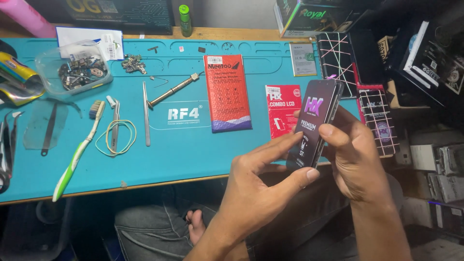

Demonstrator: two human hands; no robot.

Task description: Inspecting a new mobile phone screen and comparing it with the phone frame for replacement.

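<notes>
— Phone (316,123)?
— Slim, glossy, dark slab, held over the mat's (193,154) front right corner. The right hand (357,159) wraps its back, fingers clamped on the edges; the left hand (263,179) pinches its lower end with thumb and forefinger.
— The mat?
— Smooth teal rubber. A toothbrush (77,154), metal tweezers (145,113), a rubber band (116,137) lie near its left edge.

the single head-worn camera is looking down and forward from above the seated person's lap, taking in the teal worktop (193,159) from its near edge to its back edge. it is sitting close to both hands, which are filling the lower right, and no second view is sharing the scene.
</notes>
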